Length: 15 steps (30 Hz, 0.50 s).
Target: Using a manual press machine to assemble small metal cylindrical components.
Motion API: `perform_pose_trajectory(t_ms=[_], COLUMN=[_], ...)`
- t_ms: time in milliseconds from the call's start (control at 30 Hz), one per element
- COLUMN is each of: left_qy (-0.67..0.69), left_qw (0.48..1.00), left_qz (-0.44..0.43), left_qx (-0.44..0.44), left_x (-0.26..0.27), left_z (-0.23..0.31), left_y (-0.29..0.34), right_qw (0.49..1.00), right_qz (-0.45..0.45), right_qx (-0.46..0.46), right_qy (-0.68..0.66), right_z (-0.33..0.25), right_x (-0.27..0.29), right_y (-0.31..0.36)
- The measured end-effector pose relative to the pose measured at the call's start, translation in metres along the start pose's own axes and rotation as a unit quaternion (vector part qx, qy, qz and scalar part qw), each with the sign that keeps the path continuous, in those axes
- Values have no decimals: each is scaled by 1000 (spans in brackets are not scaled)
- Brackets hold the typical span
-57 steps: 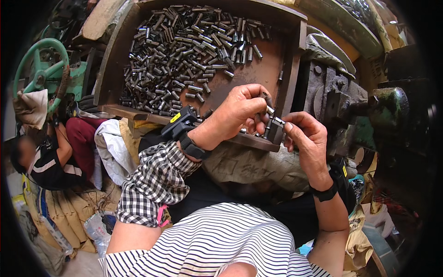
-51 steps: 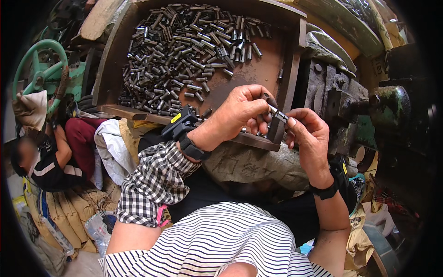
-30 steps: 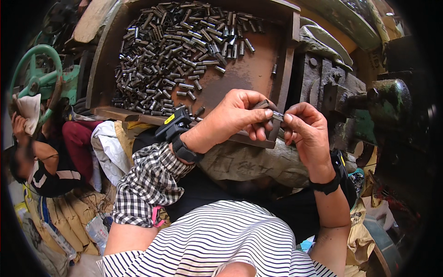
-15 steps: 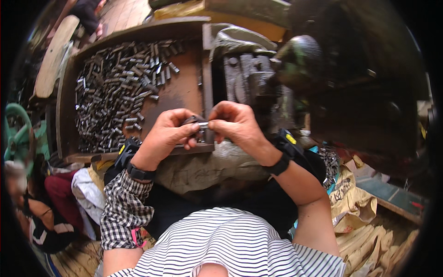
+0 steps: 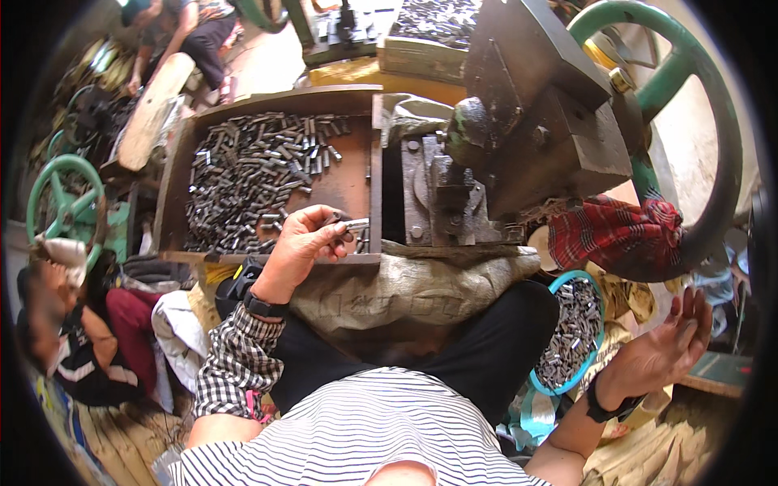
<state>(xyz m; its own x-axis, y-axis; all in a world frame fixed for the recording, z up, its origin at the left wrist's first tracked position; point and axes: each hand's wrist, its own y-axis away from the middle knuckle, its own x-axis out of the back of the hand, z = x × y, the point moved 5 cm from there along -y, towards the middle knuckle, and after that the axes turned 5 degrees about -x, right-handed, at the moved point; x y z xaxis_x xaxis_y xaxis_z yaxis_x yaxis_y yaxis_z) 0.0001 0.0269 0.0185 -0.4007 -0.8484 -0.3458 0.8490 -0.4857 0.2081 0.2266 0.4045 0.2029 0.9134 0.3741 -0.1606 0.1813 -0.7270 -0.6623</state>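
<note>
In front of me, my left hand (image 5: 298, 245) pinches a small shiny metal tube (image 5: 355, 224) between thumb and fingertips, over the near right corner of a shallow wooden tray (image 5: 172, 190). Many similar metal pieces (image 5: 255, 170) lie heaped in that tray. A dark bit shows at the left fingertips; what it is, I cannot make out. Out to the right, my right hand (image 5: 660, 350) is raised with its fingers stretched out, holding nothing. The nearest thing to it is a blue basin (image 5: 598, 340) full of small metal pieces.
A heavy press (image 5: 539, 121) with a greasy metal die base (image 5: 438, 190) stands right of the tray. Its big green handwheel (image 5: 713, 174) has a red checked cloth (image 5: 612, 235) tied on. Sacking (image 5: 405, 283) hangs over my knees. Other people sit at the left.
My right hand has let go of the tube and swung far out to the right, fingers opening. The left hand still holds the tube. The view has shifted, bringing the handwheel and basin in.
</note>
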Motion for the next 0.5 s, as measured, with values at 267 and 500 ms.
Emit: perform_pose_trajectory(t_ms=[267,500], left_qy=[4,-60], left_qw=[1000,998], left_qz=[31,9], left_qx=[-4,-20], left_x=[-28,-48], left_z=[-2,-17], left_y=[-18,-92], right_qw=[988,987], right_qz=[-84,-112], right_qx=[-116,-111], right_qy=[-57,14], right_z=[112,96], right_x=[-34,-21], right_y=[19,-18])
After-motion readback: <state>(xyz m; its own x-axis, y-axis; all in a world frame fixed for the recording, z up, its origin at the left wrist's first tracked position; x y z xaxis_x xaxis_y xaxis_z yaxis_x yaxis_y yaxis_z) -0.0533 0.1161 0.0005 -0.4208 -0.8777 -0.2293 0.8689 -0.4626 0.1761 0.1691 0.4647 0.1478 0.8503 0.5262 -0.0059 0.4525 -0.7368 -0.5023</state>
